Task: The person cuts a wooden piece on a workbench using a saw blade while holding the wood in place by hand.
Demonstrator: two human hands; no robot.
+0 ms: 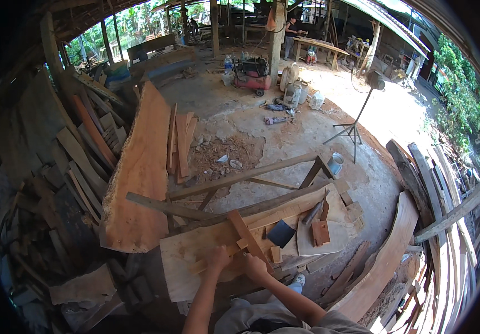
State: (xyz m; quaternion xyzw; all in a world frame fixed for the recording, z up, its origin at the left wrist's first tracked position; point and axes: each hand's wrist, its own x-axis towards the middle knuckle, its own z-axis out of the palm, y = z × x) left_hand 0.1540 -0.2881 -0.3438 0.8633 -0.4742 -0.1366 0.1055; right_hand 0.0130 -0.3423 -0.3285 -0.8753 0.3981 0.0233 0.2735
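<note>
My left hand (216,259) and my right hand (254,266) rest close together on a pale wooden slab (195,245) that serves as a work surface. Both press on small wooden strips (234,257) joined to a reddish wooden stick (245,234) that slants up and to the left. Whether the fingers grip the strips or only hold them down I cannot tell. A dark sanding block (281,232), a small reddish wooden block (321,231) and a hammer-like tool (313,212) lie on the slab to the right of my hands.
A wide raw-edged plank (139,172) leans at the left beside stacked offcuts (78,161). Long poles (240,178) cross behind the slab. Curved boards (384,261) lie at the right. A standing fan (362,106), a red machine (251,75) and a person at a far table (293,33) stand beyond.
</note>
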